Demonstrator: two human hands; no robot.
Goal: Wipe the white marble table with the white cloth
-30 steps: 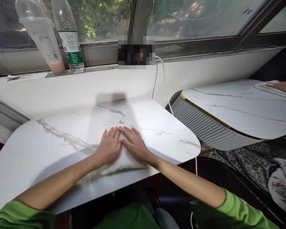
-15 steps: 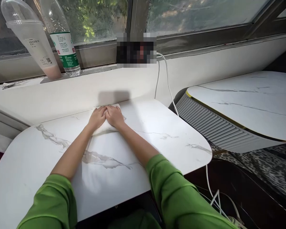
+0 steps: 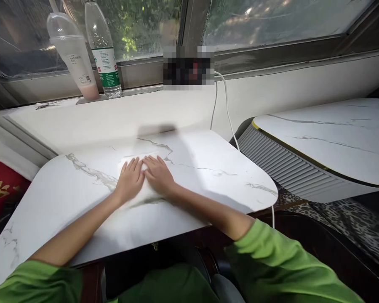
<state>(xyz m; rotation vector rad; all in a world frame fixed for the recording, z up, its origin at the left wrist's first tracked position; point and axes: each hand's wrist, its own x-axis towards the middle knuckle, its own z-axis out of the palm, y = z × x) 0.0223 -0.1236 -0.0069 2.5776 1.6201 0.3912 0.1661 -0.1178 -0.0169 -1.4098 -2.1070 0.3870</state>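
Note:
A white cloth lies spread on the white marble-patterned table. My left hand presses flat on its left part, fingers stretched forward. Beside it, my right hand lies flat on the right part, its fingers also straight. The two hands almost meet at the thumbs and index fingers. Much of the cloth is hidden beneath them, and its white edges are hard to tell from the tabletop.
On the window ledge stand a plastic drink cup with pink liquid and a clear water bottle. A blurred dark object sits right of them. A white cable hangs behind the table. Another marble-patterned table is at right.
Both hands have drawn back from the wall side toward me with the cloth under them. The fingers lie straighter now. The camera view has shifted a little left.

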